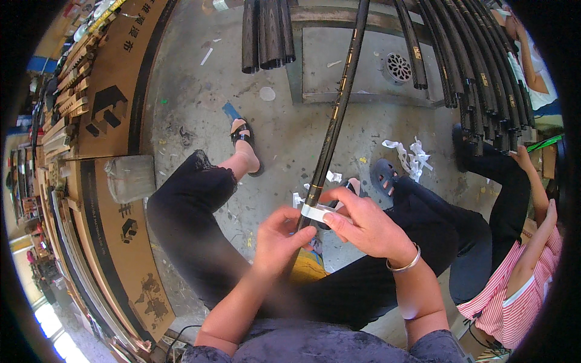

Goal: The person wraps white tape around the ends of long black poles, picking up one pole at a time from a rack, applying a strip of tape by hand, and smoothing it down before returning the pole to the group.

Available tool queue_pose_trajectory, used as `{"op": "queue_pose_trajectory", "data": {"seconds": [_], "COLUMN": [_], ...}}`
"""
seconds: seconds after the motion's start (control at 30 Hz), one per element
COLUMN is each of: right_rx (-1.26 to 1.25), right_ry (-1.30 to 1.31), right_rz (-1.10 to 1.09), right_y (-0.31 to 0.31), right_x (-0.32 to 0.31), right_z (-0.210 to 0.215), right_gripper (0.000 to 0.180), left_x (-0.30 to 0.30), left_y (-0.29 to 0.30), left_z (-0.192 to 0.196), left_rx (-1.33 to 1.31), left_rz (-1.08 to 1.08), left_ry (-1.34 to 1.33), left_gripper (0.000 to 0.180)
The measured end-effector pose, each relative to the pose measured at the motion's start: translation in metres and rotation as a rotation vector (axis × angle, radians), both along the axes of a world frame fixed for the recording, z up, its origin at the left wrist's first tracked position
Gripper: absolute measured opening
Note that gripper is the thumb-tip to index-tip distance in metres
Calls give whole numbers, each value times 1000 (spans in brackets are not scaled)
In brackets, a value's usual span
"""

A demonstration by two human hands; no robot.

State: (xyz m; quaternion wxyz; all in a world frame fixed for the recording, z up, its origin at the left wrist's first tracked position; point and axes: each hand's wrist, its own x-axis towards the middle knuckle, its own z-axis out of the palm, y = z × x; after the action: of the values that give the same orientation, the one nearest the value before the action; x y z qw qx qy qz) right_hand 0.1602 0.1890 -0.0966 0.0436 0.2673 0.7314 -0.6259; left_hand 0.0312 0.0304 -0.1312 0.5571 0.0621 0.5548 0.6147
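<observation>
Steadying the long, black cylindrical pole with gold markings [339, 106], the left hand [277, 241] is gripping it between nearly closed fingers. The right hand [370, 227] is pinching the narrow white strip [313, 212] between closed fingers; it is lying across the pole between both hands. From afar, I am favouring even tension and a flat, crease-free strip.

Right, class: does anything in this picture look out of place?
Yes: crumpled white strips lie loose on the floor, right of the held dark rod; they look like discarded litter underfoot.
</observation>
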Motion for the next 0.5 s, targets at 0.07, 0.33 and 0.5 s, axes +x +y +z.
{"op": "queue_pose_trajectory", "data": {"seconds": [0.07,0.33,0.5], "right_rx": [3,0,-20], "right_ry": [-3,-16,-73], "right_rz": [4,-7,-13], "right_y": [0,0,1], "right_x": [-1,-1,-4], "right_z": [1,1,3], "right_gripper": [29,31,36], "left_x": [0,-1,-1], "left_y": [0,-1,-3], "left_z": [1,1,0], "left_rx": [15,58,49], "left_rz": [18,24,23], "left_ry": [0,2,0], "left_gripper": [23,21,28]}}
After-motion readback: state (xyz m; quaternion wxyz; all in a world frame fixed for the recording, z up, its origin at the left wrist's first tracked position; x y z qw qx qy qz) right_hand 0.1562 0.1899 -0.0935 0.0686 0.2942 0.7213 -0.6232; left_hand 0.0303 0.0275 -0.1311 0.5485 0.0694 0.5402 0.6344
